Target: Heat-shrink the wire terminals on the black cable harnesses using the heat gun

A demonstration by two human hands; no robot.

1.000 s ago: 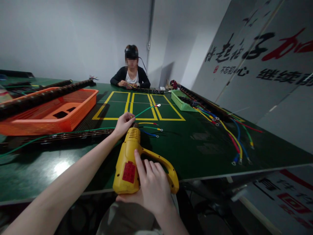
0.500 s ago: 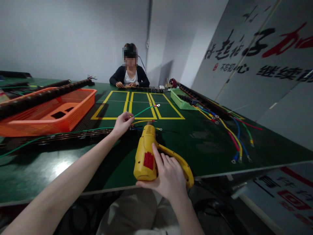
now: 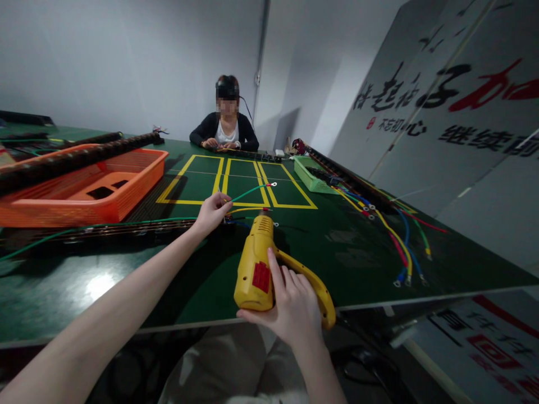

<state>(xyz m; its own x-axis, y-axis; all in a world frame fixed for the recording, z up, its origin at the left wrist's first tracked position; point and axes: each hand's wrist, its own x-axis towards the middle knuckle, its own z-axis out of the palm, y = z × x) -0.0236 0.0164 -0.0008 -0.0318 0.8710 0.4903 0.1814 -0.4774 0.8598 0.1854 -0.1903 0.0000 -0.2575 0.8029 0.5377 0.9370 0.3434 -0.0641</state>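
My left hand (image 3: 214,212) is closed in a pinch on a green wire (image 3: 249,192), whose red-sleeved ring terminal (image 3: 273,184) points to the right. My right hand (image 3: 290,294) wraps round a yellow heat gun (image 3: 254,264) with a red label. The gun's nozzle (image 3: 265,212) points away from me, just below the green wire and close to a yellow wire (image 3: 246,210) with a red end. Another ring terminal (image 3: 275,224) shows beside the nozzle. The wires run to a long dark cable bundle (image 3: 143,234) lying left of my left hand.
An orange basket (image 3: 143,185) with a dark bundle across it stands at left. A green basket (image 3: 314,182) sits at back right, near coloured wires with ring terminals (image 3: 408,278). Across the green table (image 3: 357,252), a person (image 3: 227,126) sits with hands on small parts.
The heat gun and my right hand have shifted slightly to the right, and its nozzle now overlaps the yellow wire's end. My left hand keeps its pinch on the green wire.
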